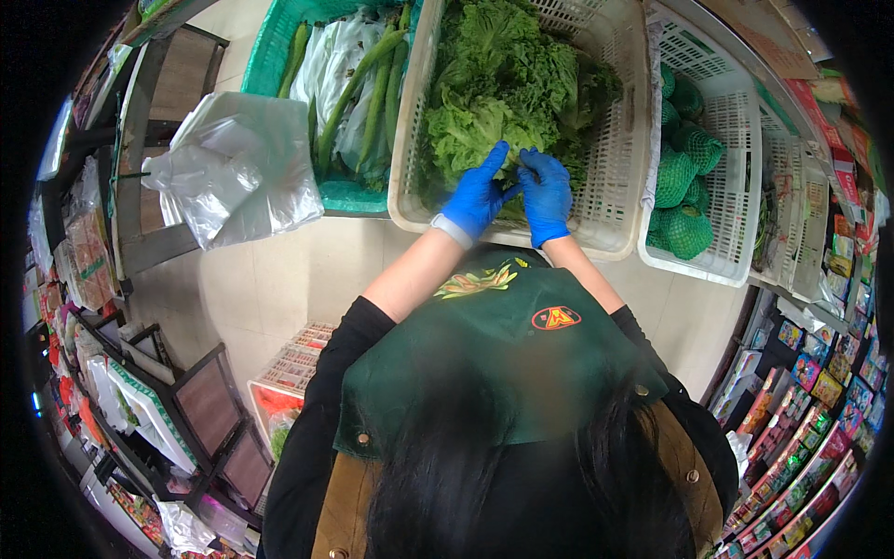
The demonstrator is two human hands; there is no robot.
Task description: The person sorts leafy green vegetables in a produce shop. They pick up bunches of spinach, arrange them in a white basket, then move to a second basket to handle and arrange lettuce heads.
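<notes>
Heads of green leaf lettuce fill much of a white plastic crate in front of me. My left hand, in a blue glove with a pale band at the wrist, is over the crate's near end, its fingers at the lower lettuce leaves. Beside it, my right hand, also blue-gloved, has its fingers bent near the same leaves. The fingertips of the two hands are close together. Whether either hand grips a leaf cannot be made out.
Left of the lettuce stands a green crate with long green gourds. A stack of clear plastic bags hangs beside it. On the right, a white crate holds round produce in green netting. A stacked crate stands lower left.
</notes>
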